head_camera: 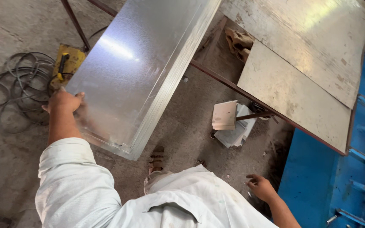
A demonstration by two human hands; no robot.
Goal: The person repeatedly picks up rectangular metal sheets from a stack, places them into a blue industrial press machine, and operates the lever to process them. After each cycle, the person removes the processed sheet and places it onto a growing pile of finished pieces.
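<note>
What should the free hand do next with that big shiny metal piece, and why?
Probably bring the right hand over to the near end of the metal sheet. Only the left hand grips it, at one edge, and the long folded piece reaches far out, so one hand may not steady it.

Bright daylight — glare on metal sheet (136, 71).

A dusty grey concrete floor (199, 105) fills the middle of the frame. At the upper right lies a worn, stained flat metal tabletop (300, 80), and a blue painted metal machine (351, 169) runs down the right edge. Coiled grey cables (17, 88) lie at the left beside a yellow power tool (66, 65).
</note>
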